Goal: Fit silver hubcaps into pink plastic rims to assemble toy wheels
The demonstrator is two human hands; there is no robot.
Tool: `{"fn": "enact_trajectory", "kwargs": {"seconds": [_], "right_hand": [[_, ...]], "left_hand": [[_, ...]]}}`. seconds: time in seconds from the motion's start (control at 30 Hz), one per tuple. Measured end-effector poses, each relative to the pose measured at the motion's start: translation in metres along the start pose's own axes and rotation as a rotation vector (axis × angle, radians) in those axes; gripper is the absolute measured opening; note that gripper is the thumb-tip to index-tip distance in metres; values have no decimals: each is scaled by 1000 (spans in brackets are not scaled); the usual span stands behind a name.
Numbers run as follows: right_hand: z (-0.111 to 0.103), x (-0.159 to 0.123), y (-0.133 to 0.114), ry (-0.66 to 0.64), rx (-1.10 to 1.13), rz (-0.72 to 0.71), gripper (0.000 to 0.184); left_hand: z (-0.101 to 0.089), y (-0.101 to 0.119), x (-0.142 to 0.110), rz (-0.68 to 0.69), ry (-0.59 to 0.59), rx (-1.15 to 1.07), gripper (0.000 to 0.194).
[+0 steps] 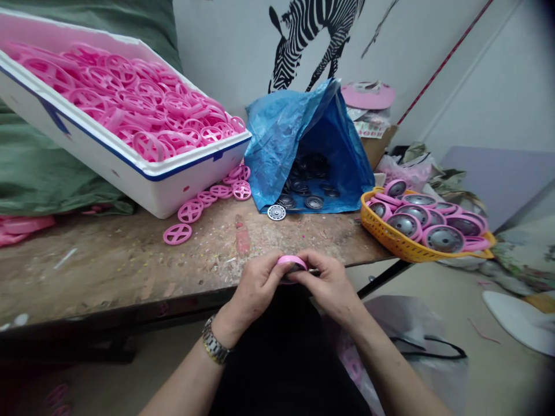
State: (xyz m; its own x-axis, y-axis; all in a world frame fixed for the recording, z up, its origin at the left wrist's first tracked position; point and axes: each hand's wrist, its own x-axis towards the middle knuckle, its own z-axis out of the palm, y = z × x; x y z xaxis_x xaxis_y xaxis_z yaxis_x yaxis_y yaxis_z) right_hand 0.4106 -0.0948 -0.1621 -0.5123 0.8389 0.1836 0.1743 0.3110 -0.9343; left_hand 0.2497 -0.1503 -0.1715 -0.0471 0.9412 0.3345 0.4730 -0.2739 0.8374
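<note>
Between my two hands, at the table's front edge, is a small pink toy wheel (291, 261) with a dark disc in it. My left hand (258, 284), with a metal watch on its wrist, grips the wheel's left side. From the right, the thumb and fingers of my right hand (326, 281) pinch the same wheel. Part of it is hidden by the fingers. Loose pink wheel rims (177, 234) lie on the table beyond my left hand. A silver hubcap disc (276, 212) rests at the mouth of a blue plastic bag (277, 133) holding dark discs.
A white foam box (160, 193) full of pink rims stands tilted at the left on the worn wooden table (130, 260). A yellow basket (390, 245) of pink wheels with grey discs overhangs the table's right end. Below it sits a translucent bag (403, 318).
</note>
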Motion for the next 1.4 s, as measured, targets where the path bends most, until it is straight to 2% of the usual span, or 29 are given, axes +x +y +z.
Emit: {"fn": "enact_trajectory", "kwargs": {"seconds": [0.13, 0.3, 0.43, 0.57, 0.73, 0.87, 0.97, 1.0, 1.03, 1.17, 1.27, 1.4], "right_hand": [[1, 2, 8, -27, 89, 66, 5], [1, 11, 19, -25, 255, 141, 16], [-3, 13, 21, -33, 298, 126, 18], [-6, 9, 19, -17, 203, 63, 19], [-8, 8, 19, 53, 175, 48, 18], [-14, 11, 22, 85, 129, 74, 20], [-24, 11, 22, 124, -3, 62, 20], [-30, 11, 21, 138, -55, 49, 20], [-37, 11, 19, 152, -106, 36, 20], [-77, 16, 5, 245, -224, -29, 20], [-121, 24, -5, 376, -225, -67, 25], [-189, 32, -8, 589, -259, -21, 33]], "left_hand": [[4, 2, 1, -92, 26, -77, 30], [0, 6, 5, -287, -108, -326, 27], [-1, 5, 3, -334, -144, -332, 31], [2, 4, -1, -326, -142, -270, 30], [3, 6, 4, -240, -163, -182, 32], [-5, 3, 25, -129, -260, -68, 31], [-14, -8, 49, -76, -173, 60, 31], [-17, -13, 58, -63, -118, 137, 33], [-20, -19, 67, -42, -112, 260, 34], [-23, -42, 101, 9, -152, 758, 31], [-19, -57, 119, 13, -205, 985, 30], [-11, -71, 132, -3, -239, 1092, 30]]}}
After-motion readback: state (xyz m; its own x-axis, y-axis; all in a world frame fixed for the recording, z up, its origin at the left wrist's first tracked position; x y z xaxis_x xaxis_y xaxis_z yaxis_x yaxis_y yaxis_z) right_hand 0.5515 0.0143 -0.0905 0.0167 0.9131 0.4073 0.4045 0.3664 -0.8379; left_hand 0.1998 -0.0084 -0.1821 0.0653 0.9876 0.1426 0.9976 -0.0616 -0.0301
